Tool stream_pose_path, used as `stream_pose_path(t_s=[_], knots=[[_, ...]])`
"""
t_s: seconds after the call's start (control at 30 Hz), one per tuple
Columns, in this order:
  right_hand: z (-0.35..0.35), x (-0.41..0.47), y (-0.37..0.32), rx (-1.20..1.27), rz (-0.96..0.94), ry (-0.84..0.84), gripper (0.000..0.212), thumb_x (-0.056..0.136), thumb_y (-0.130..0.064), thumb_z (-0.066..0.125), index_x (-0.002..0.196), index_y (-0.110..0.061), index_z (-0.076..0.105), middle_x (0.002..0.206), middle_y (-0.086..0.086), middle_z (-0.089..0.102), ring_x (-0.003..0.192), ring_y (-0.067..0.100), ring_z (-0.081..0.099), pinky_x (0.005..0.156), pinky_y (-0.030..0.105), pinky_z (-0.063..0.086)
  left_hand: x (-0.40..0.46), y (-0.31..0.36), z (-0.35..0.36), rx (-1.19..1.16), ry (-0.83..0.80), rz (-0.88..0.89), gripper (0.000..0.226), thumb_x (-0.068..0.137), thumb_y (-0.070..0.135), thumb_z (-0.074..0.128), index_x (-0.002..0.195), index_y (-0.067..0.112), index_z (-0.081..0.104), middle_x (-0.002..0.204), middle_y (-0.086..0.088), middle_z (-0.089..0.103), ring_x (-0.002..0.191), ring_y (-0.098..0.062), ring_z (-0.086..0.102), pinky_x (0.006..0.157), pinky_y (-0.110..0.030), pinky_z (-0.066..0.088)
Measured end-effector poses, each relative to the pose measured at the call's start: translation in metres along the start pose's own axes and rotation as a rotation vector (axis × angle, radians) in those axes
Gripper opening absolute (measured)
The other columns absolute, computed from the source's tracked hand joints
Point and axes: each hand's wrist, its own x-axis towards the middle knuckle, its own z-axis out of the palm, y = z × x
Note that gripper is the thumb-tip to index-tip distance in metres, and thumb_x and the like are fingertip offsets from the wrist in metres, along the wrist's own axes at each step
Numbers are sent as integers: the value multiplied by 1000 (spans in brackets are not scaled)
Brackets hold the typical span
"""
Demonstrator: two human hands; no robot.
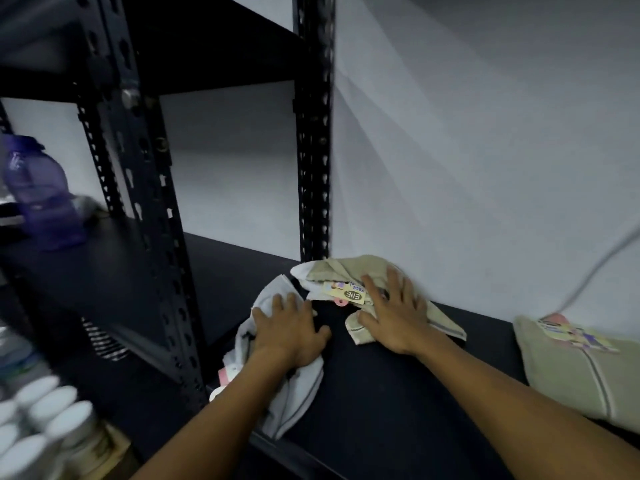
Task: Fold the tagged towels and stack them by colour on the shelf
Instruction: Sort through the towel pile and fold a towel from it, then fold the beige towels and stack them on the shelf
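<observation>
A crumpled white towel [294, 393] lies at the left end of the black shelf board [398, 393], hanging over its front edge. My left hand [291, 330] rests flat on it with fingers spread. Behind it, against the wall, lies a crumpled beige towel [349, 268] with a yellow card tag [344, 294]. My right hand [394, 313] presses flat on this beige towel, fingers straight. A folded beige towel [585, 379] with its own tag lies at the right end of the board.
A black metal rack upright [313, 133] stands just behind the towels, with another post [149, 202] to the left. A purple bottle [38, 199] stands on the left rack's shelf. White-capped bottles [45, 420] crowd the lower left. A grey cable [602, 265] hangs at the right wall.
</observation>
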Motion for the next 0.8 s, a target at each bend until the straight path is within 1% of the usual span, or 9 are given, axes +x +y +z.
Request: stream_pose_path(t_s=[0.07,0.2,0.5,0.6,0.67,0.7,0.73,0.77,0.8], knots=[[3,-3,1,-10,-23,30,69,100,-55,27,150,-44,-20,157,9,-34,146,39,-21,117,59,0,1,0,2,-2,4,5,63,88,64,32,135,23,42,148,-5,34,139,-29,24,105,-61,23],[2,-20,6,8,-55,81,69,101,-46,33,151,-44,-14,158,7,-29,148,38,-11,118,55,8,0,-3,3,-25,18,15,60,88,63,32,132,24,45,146,-4,36,137,-28,26,105,-60,22],[-6,-109,13,9,-25,78,66,101,-48,28,149,-46,-18,158,6,-31,148,38,-13,119,52,3,-9,-4,-6,-105,44,48,49,92,56,32,129,26,47,139,-2,46,130,-25,37,103,-57,27],[-10,-139,11,-3,-14,66,66,101,-47,28,150,-45,-16,159,7,-29,148,36,-13,119,52,3,-15,0,-17,-169,101,89,39,96,40,38,130,24,48,137,-1,51,131,-23,39,108,-60,21],[-12,-156,12,-2,-8,63,65,101,-47,28,151,-44,-15,160,6,-28,149,35,-13,119,52,4,-26,9,-26,-262,166,143,42,96,27,43,137,18,47,139,-4,51,134,-23,39,111,-59,18],[-12,-162,13,1,-3,63,65,101,-47,28,151,-44,-14,160,6,-27,149,34,-13,119,52,5,-33,14,-28,-316,207,178,45,94,20,46,138,16,47,139,-6,52,133,-24,41,112,-58,20],[-13,-168,14,7,3,65,65,101,-47,28,151,-44,-13,161,6,-25,149,34,-13,119,52,5,-41,19,-31,-367,260,225,47,89,16,48,137,14,50,135,-8,55,129,-26,46,110,-56,26],[-13,-173,16,14,8,68,65,101,-47,29,152,-44,-11,161,6,-23,149,33,-12,119,52,6,-49,23,-32,-406,330,290,47,84,14,49,131,11,55,128,-9,61,122,-29,53,105,-54,36],[-14,-176,17,23,9,69,65,100,-47,30,152,-44,-8,162,5,-21,149,33,-11,119,52,7,-57,27,-32,-425,409,368,45,79,15,51,122,10,61,118,-9,65,112,-31,59,96,-51,45]])
